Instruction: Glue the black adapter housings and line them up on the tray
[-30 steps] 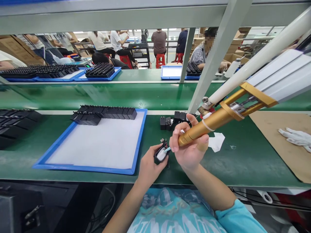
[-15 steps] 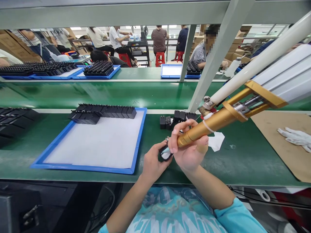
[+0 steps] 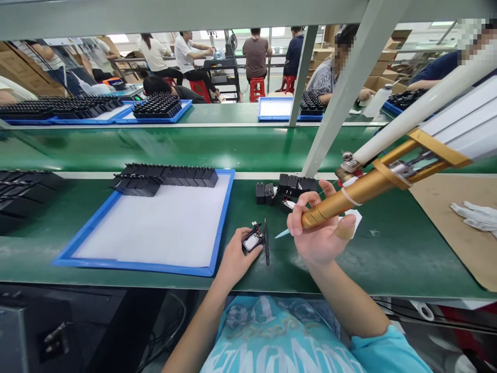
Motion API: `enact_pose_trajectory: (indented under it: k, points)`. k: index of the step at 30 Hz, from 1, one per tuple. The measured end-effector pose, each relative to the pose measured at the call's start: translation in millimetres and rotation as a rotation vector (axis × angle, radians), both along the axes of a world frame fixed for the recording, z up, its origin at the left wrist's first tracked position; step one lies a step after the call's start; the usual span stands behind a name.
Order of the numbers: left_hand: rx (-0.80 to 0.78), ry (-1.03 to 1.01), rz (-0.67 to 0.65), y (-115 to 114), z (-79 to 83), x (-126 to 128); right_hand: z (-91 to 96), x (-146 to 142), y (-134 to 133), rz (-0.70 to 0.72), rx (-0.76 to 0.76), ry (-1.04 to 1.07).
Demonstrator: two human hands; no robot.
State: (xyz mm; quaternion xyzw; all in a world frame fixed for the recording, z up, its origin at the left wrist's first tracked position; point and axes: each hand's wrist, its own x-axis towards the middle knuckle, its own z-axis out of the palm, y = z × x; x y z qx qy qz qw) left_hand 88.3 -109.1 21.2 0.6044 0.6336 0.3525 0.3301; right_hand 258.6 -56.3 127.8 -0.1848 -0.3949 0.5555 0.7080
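Observation:
My left hand (image 3: pixel 237 255) is closed on a small open black plastic case (image 3: pixel 253 240) with a white part and bits of wire inside. Beside the case lies a pair of dark tweezers (image 3: pixel 267 248) on the green bench. My right hand (image 3: pixel 316 233) grips the lower end of a gold-coloured glue dispensing gun (image 3: pixel 330 208), thumb stretched away. Its pale blue nozzle (image 3: pixel 282 234) points left, apart from the case. Several black plug-like cases (image 3: pixel 297 182) stand behind my right hand, some with their insides showing.
A blue-rimmed tray (image 3: pixel 222 228) with black cases along its back stands at left. More black cases (image 3: pixel 27 194) sit at far left. A slanted metal post (image 3: pixel 337 93) rises behind the gun. White gloves (image 3: pixel 476 215) lie on cardboard (image 3: pixel 446 228) at right. People sit beyond the bench.
My right hand has drawn the dispensing gun to the right, off the case. My left hand has shifted slightly left with the case, and the tweezers now show.

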Motion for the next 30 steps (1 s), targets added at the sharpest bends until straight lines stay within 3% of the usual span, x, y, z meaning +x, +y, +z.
enact_pose_trajectory:
  k: [11, 16, 20, 25, 30]
  points:
    - [-0.073, -0.346, -0.112, 36, 5.6, 6, -14.6, 37, 7, 0.005, 0.003, -0.023]
    - [0.174, -0.06, 0.018, 32, 2.7, 9, -19.1, 46, 9, 0.01, 0.02, 0.001]
    - [0.284, 0.114, -0.024, 26, 7.8, 8, -21.3, 48, 10, 0.016, 0.026, 0.008]
    - [0.321, 0.366, -0.203, 13, 23.1, 2, -24.7, 52, 9, 0.054, 0.044, 0.034]
    - [0.382, 0.451, -0.09, 4, 13.9, 2, -27.7, 55, 8, 0.067, 0.029, 0.025]
